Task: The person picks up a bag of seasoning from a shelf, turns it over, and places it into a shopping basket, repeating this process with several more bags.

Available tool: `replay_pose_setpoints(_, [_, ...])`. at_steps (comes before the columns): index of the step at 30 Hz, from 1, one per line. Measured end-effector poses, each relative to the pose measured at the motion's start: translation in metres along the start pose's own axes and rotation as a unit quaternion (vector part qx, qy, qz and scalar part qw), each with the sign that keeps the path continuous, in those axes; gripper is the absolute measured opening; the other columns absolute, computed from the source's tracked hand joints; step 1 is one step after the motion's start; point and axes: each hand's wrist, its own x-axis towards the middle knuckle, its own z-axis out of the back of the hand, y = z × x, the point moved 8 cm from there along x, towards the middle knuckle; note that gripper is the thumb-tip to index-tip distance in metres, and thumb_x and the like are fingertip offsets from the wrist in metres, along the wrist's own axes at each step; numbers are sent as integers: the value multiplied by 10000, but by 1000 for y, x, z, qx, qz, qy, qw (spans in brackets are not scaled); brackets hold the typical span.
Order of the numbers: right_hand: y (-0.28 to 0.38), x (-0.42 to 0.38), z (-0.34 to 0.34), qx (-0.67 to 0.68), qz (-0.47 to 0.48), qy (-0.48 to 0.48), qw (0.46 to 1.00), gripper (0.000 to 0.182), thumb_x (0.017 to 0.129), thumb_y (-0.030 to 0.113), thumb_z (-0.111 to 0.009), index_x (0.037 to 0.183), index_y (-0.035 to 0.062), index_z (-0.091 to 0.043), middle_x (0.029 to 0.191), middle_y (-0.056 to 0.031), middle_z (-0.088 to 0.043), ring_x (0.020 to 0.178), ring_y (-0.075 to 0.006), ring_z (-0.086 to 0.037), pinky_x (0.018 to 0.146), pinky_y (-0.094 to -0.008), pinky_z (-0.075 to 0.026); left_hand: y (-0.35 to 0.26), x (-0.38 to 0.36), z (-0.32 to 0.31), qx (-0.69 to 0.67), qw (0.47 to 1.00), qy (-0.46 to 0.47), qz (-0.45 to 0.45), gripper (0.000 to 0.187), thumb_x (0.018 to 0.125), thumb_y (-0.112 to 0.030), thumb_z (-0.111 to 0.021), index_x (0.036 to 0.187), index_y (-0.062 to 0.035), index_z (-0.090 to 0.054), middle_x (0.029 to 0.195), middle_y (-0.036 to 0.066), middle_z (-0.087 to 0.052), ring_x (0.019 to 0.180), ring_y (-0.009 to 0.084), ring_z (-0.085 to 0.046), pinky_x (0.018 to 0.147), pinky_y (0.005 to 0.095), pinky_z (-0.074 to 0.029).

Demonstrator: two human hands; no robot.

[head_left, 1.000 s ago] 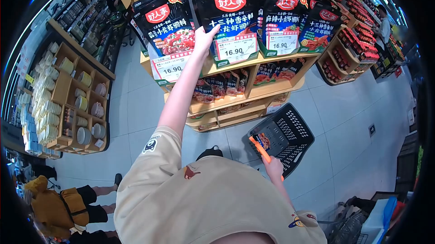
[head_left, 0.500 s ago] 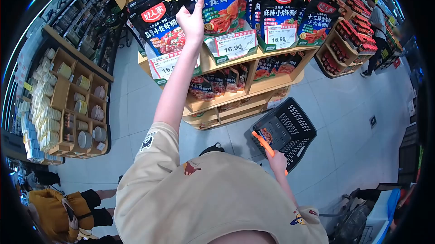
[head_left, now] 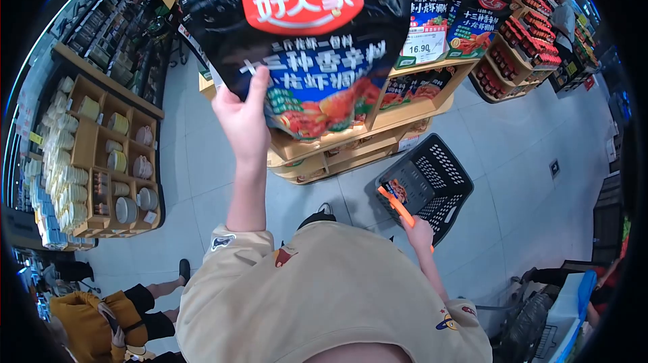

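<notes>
My left hand (head_left: 244,120) grips a large black seasoning pouch (head_left: 307,52) by its lower left edge, thumb on the front. The pouch has a red logo, white lettering and a picture of crayfish, and it blocks much of the wooden display stand (head_left: 388,119). Low on the right, my right hand (head_left: 420,233) is closed around the orange handle (head_left: 397,206) of a black shopping basket (head_left: 453,187). Inside the basket lies a small dark pouch (head_left: 398,191) with a food picture. More pouches (head_left: 476,22) stand on the display behind a 16.90 price card (head_left: 420,49).
A wooden shelf unit (head_left: 101,160) with bowls and cups is at the left. Red-packaged goods (head_left: 533,39) fill a rack at the right, with a person (head_left: 563,22) beside it. Another person in a mustard top (head_left: 84,319) is at the lower left. Grey tiled floor (head_left: 513,154) lies between.
My left hand has drawn the pouch off the display, toward me and down, so it appears much larger. My right hand still holds the basket, nearly in the same place.
</notes>
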Motion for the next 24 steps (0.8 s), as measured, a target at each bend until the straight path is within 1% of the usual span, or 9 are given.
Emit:
replay_pose_setpoints(2, [-1, 0, -4, -1, -11, 28, 1000, 430, 728, 464, -568, 785, 38, -586, 668, -157, -591, 666, -315, -587, 587, -400, -462, 21, -32, 1, -24, 996, 23, 86, 98, 789, -53, -592, 851, 22, -573, 786, 26, -598, 671, 55, -530, 618, 198, -431])
replay_pose_setpoints(5, [3, 4, 2, 131, 59, 20, 989, 528, 690, 309, -657, 1070, 13, -440, 1040, -154, -496, 996, -277, -476, 810, -347, -402, 61, -83, 3, 24, 976, 103, 192, 115, 779, -77, -610, 834, 20, -585, 764, 13, -597, 668, 36, -513, 595, 188, -423])
replay_pose_setpoints(7, [20, 6, 17, 180, 114, -14, 977, 586, 673, 283, -675, 1116, 10, -407, 1101, -151, -457, 1044, -278, -443, 856, -348, -375, 70, -108, -3, 107, 947, 130, 273, 105, 771, -59, -601, 815, 36, -598, 742, 14, -605, 653, 32, -516, 582, 190, -428])
replay_pose_setpoints(8, [35, 5, 31, 231, 171, -55, 956, 650, 655, 257, -694, 1163, 6, -374, 1163, -148, -419, 1093, -280, -411, 902, -350, -347, 73, -116, -6, 146, 944, 149, 256, 117, 764, -51, -598, 821, 51, -599, 731, 17, -611, 649, 33, -520, 577, 191, -432])
replay_pose_setpoints(10, [78, 1, 49, 358, 209, 31, 909, 751, 626, 199, -718, 1228, 13, -309, 1225, -143, -369, 1150, -254, -367, 958, -343, -298, 78, -131, -16, 93, 947, 191, 240, 130, 762, -53, -597, 825, 62, -595, 727, 21, -615, 646, 33, -521, 574, 189, -433])
replay_pose_setpoints(12, [82, 4, 30, 429, 188, 71, 880, 787, 607, 155, -734, 1248, 31, -296, 1243, -111, -369, 1173, -220, -349, 965, -341, -293, 79, -138, -23, 64, 941, 211, 257, 137, 766, -59, -594, 826, 64, -593, 722, 27, -617, 640, 32, -521, 567, 185, -431])
replay_pose_setpoints(14, [106, -1, 15, 597, 197, 222, 745, 810, 598, 122, -743, 1260, 41, -284, 1246, -74, -367, 1155, -209, -373, 947, -339, -321, 83, -142, -25, 81, 932, 225, 272, 130, 773, -68, -591, 816, 54, -596, 722, 28, -615, 636, 33, -523, 565, 185, -433])
replay_pose_setpoints(18, [123, 1, 18, 737, 132, 242, 617, 650, 622, 5, -685, 1185, 22, -363, 1138, -64, -465, 1058, -194, -463, 890, -327, -382, 103, -148, -26, -82, 902, 148, 398, 120, 784, -89, -597, 835, 19, -586, 780, 44, -615, 643, 59, -553, 595, 202, -460])
replay_pose_setpoints(24, [122, 0, 30, 755, 122, 154, 626, 611, 726, 78, -614, 1242, 24, -293, 1180, -89, -439, 1088, -222, -444, 928, -360, -351, 134, -151, -28, -134, 856, 195, 459, 221, 831, -150, -535, 989, 4, -548, 879, 41, -618, 742, 67, -575, 670, 175, -449])
